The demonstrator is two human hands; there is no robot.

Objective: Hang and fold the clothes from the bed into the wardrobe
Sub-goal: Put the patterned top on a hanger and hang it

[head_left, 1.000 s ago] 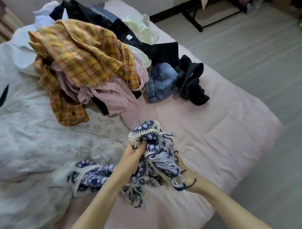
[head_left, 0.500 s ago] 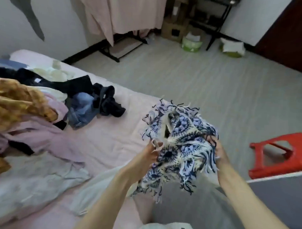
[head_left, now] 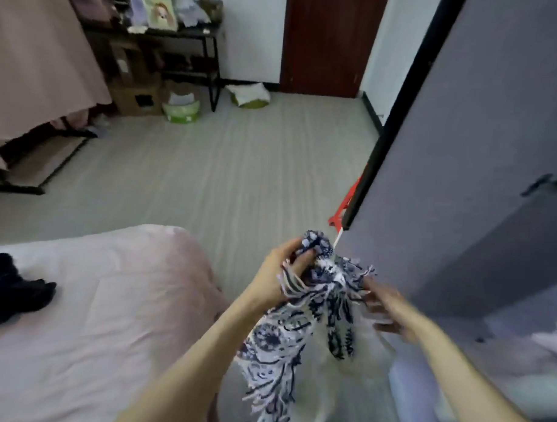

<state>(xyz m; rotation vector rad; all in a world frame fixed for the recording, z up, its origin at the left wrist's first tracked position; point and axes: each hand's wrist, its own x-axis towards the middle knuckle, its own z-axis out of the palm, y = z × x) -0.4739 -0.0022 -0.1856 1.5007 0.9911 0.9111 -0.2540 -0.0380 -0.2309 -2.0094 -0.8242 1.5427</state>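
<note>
A blue-and-white patterned fringed scarf (head_left: pixel 301 322) hangs bunched at 5 o'clock of the view, off the pink-sheeted bed (head_left: pixel 87 314). The left hand (head_left: pixel 283 274) grips its top, fingers curled into the cloth. The right hand (head_left: pixel 384 306) is motion-blurred at the fringe; I cannot tell its grip. Since half a second ago the view has swung toward the grey wardrobe panel (head_left: pixel 462 154) at 2 o'clock.

- The grey wardrobe panel (head_left: pixel 481 161) stands close on the right, just beside the right hand (head_left: pixel 390 312).
- The fringed scarf (head_left: pixel 301 322) hangs between both hands, filling that gap.
- Left, the bed (head_left: pixel 103 315) lies bare but for dark clothes (head_left: pixel 12 290) at its far-left edge.
- Ahead, open floor (head_left: pixel 228 171) reaches the black shelf (head_left: pixel 188 53).
</note>
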